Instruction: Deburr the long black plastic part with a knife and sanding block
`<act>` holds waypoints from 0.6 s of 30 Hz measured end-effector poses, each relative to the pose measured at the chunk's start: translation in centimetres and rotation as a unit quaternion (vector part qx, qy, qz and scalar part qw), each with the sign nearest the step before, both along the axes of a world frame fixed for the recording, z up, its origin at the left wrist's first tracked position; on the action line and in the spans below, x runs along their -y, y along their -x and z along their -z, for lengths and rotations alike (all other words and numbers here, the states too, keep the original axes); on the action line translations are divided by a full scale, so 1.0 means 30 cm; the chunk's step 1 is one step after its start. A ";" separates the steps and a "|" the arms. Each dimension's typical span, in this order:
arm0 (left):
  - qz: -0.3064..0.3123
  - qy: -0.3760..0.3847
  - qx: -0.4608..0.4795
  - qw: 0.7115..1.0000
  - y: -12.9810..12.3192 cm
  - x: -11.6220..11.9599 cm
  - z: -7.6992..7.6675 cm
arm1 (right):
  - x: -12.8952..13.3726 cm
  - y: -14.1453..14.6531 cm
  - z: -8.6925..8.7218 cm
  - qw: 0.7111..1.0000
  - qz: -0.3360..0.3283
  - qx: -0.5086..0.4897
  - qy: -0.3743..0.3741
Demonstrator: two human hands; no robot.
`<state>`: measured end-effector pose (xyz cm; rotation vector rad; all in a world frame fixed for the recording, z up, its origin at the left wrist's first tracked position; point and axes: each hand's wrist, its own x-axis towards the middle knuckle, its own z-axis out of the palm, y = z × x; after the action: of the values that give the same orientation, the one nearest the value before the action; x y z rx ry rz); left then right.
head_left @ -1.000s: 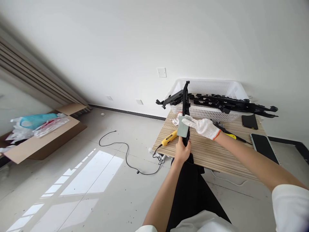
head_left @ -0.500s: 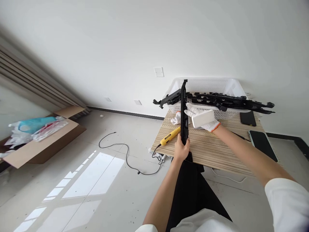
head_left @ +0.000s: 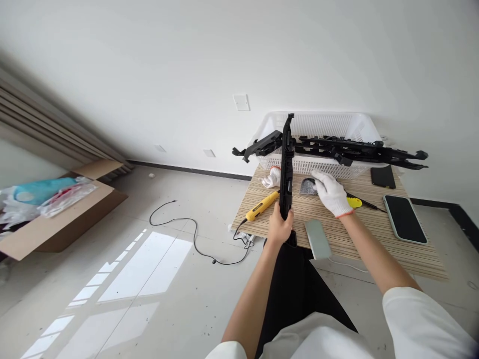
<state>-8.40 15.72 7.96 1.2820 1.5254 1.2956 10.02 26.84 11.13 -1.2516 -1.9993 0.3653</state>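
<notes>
My bare left hand (head_left: 280,225) is closed around the lower end of a long black plastic strip with clips (head_left: 287,172), which stands nearly upright over the table's front edge. My right hand (head_left: 331,193), in a white knit glove with an orange cuff, is over the table with fingers stretched forward. Its fingertips are at the edge of a grey fuzzy pad (head_left: 308,187); whether they touch it is unclear. A yellow handle (head_left: 354,202) shows partly from under that hand. A pale, flat, rounded block (head_left: 318,239) lies at the front edge, slightly overhanging.
Several black plastic strips (head_left: 344,148) lie across a white basket (head_left: 318,164) against the wall. On the wood-grained table are a yellow corded tool (head_left: 262,206), a white glove (head_left: 272,178) and two phones (head_left: 405,219) (head_left: 382,177). A black cable (head_left: 194,239) and a cardboard box (head_left: 71,214) are on the floor.
The pale block has left my right hand and now lies at the table's front edge. That hand has moved right and down towards the grey pad. My left hand still holds the black strip.
</notes>
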 end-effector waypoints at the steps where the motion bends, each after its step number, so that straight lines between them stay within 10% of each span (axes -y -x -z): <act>1: 0.001 -0.001 -0.001 1.000 0.001 0.000 0.001 | 0.042 -0.034 0.010 0.996 0.002 -0.081 0.048; 4: -0.003 -0.001 -0.012 1.000 0.002 -0.003 0.008 | 0.215 -0.112 0.025 0.978 -0.038 -0.175 0.111; 9: -0.021 0.009 -0.031 0.999 0.002 -0.009 0.026 | 0.435 -0.100 0.041 0.974 -0.136 0.178 0.035; 18: -0.043 0.023 -0.004 0.999 -0.008 0.000 0.038 | 0.381 -0.048 0.117 0.971 -0.064 0.231 0.006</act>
<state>-8.17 15.73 6.82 1.2067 1.6218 1.3033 11.44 15.40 7.62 -1.3053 -2.4816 0.1541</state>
